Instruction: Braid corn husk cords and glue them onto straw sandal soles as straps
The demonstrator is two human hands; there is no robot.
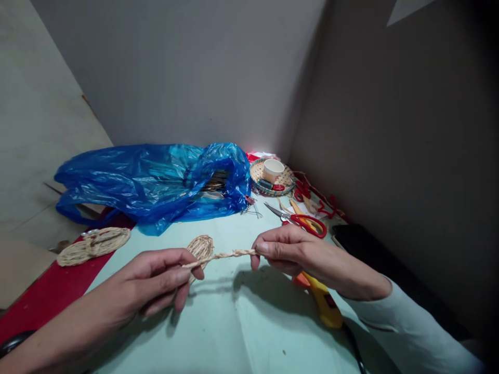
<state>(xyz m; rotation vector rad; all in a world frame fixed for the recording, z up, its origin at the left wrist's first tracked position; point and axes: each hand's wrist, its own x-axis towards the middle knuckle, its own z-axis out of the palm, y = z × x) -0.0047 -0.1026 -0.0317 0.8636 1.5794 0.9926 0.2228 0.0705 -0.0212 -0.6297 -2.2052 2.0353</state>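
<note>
A thin twisted straw cord (226,255) is stretched between my two hands above the pale green table cover. My left hand (166,280) pinches its left end between thumb and fingers. At the other end, my right hand (284,249) grips the cord with thumb and forefinger. Behind my left fingers lies a flat oval coil of woven straw (201,245), partly hidden by that hand; whether the cord joins it I cannot tell. Another oval straw piece (93,246), with a band round its middle, rests farther left on the red strip.
A blue plastic bag (156,179) lies along the back. Red-handled scissors (307,223) sit just beyond my right hand, with a yellow corded tool (325,304) under that wrist. A woven tray (257,174) holds a white cup (273,169). A dark flat object (374,254) lies at right.
</note>
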